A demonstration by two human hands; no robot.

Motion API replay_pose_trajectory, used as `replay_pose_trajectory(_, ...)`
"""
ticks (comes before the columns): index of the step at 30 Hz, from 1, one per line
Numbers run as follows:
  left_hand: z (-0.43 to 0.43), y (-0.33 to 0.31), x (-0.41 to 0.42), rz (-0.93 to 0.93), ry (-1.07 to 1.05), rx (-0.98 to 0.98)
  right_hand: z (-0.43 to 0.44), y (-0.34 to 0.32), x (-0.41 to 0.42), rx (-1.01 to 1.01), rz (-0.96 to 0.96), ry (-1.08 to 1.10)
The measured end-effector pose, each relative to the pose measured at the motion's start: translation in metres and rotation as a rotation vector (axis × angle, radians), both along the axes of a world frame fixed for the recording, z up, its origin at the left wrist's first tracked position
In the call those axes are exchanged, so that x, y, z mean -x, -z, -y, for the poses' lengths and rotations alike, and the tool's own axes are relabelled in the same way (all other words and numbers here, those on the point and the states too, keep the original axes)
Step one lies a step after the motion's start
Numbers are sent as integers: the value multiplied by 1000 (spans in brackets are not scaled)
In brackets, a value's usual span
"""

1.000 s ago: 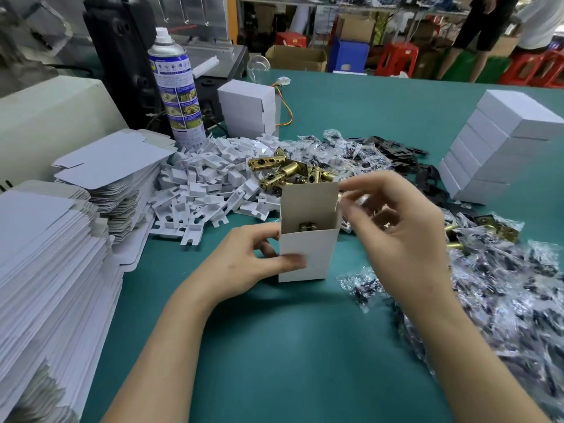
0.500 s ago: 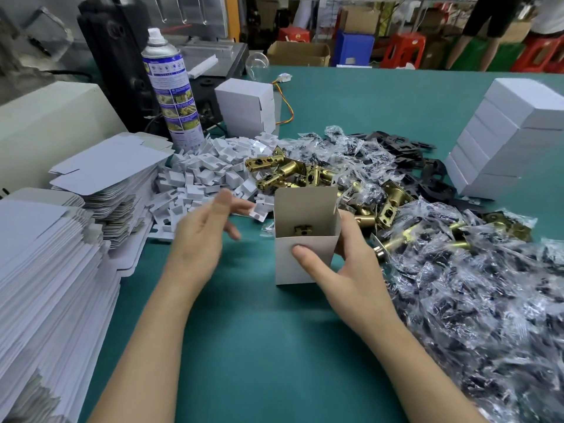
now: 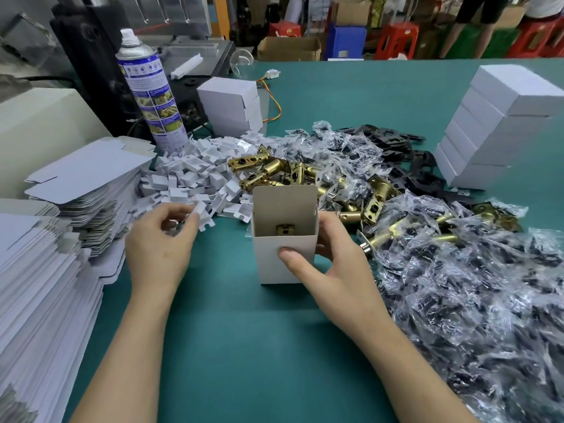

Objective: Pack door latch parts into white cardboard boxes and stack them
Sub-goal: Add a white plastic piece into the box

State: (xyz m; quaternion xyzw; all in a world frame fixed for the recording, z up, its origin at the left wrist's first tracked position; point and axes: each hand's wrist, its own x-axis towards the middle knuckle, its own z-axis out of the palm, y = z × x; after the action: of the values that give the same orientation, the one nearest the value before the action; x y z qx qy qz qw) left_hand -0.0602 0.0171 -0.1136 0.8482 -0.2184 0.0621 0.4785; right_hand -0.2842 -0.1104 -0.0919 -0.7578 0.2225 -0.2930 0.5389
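Observation:
An open white cardboard box (image 3: 276, 261) stands upright on the green table (image 3: 244, 346), its lid flap raised, with a brass latch (image 3: 285, 229) showing inside. My right hand (image 3: 332, 267) grips the box, thumb on its front and fingers round its right side. My left hand (image 3: 161, 239) is at the edge of a pile of white cardboard inserts (image 3: 195, 175) and pinches one insert (image 3: 200, 210) with its fingertips. Loose brass latches (image 3: 268, 169) lie just behind the box. A stack of shut white boxes (image 3: 500, 123) rises at the right.
Flat unfolded box blanks (image 3: 45, 270) are stacked at the left. Small plastic bags of dark parts (image 3: 457, 285) cover the right side. Black plates (image 3: 406, 154) lie behind them. A spray can (image 3: 149, 90) and another white box (image 3: 232, 105) stand at the back.
My right hand came down from above the box and took hold of it. My left hand let go of the box and moved left to the insert pile, where it now pinches an insert.

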Motion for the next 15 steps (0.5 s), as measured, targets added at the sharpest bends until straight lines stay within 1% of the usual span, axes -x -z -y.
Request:
replay_pose_trajectory(2, -1, -4, 2, -73, 47, 145, 1, -1, 0, -10, 1, -4)
replay_pose_trajectory(5, -3, -14, 8, -121, 113, 278, 1, -1, 1, -13, -4, -10)
replay_pose_trajectory(10, 2, -33, 27, -60, 240, 445, 1, -3, 1, -12, -2, -13)
replay_pose_trajectory(12, 5, -39, 33, -33, 297, 481, 1, -3, 1, -19, 0, -16)
replay_pose_trajectory(15, 10, -46, 43, -90, 362, 523, 1, -4, 1, -23, 11, -17)
